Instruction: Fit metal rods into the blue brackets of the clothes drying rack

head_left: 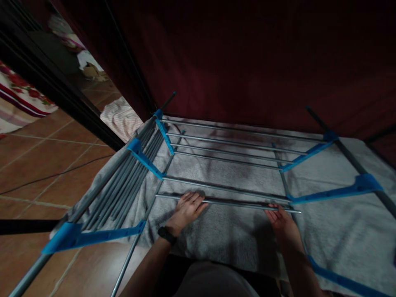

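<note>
A loose grey metal rod (236, 203) lies crosswise low in front of me, held at both sides. My left hand (189, 208) is closed over it left of its middle, with a black band on the wrist. Close to the rod's right end, my right hand (281, 219) grips it, with the fingers partly behind the rod. Just beyond runs a parallel crossbar (225, 187) between a left blue bracket (147, 163) and a right blue bracket (334, 194). Several more crossbars span the far part of the rack frame.
Several spare rods (130, 185) lie side by side at the left. Under the rack is a grey blanket (229, 243). Another left bracket (93, 237) is nearer me. A dark red curtain (247, 62) hangs behind; dark posts and a tiled floor (46, 173) are to the left.
</note>
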A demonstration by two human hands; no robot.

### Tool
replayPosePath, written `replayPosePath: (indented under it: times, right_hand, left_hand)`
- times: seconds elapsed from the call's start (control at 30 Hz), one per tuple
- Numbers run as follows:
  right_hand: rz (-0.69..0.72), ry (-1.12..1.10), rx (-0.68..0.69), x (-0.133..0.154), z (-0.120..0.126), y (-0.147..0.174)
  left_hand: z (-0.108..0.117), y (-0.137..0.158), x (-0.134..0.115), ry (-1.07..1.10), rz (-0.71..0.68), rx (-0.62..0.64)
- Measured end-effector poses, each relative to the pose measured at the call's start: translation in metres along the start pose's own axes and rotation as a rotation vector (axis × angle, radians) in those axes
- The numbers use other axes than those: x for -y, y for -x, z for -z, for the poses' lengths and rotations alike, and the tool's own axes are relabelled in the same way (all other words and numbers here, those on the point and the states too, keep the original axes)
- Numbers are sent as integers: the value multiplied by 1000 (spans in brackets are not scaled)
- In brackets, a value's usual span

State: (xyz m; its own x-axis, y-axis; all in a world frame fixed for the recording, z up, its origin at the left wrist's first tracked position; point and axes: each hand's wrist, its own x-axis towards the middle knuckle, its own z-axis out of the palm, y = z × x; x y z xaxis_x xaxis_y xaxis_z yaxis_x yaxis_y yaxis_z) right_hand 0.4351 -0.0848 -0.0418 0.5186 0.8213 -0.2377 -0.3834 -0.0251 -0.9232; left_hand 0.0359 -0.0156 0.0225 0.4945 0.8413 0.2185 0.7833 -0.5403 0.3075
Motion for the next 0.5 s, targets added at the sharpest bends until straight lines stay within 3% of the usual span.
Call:
replayPosePath:
  times: [0.17,0.5]
  right_hand:
    - [-141,-59,-100,5,-14,11]
    - [-159,-135,-118,17,-42,19]
  left_hand:
    - [1,-3,15,-21,-21,-19]
    - [1,-14,29,-35,-57,-34]
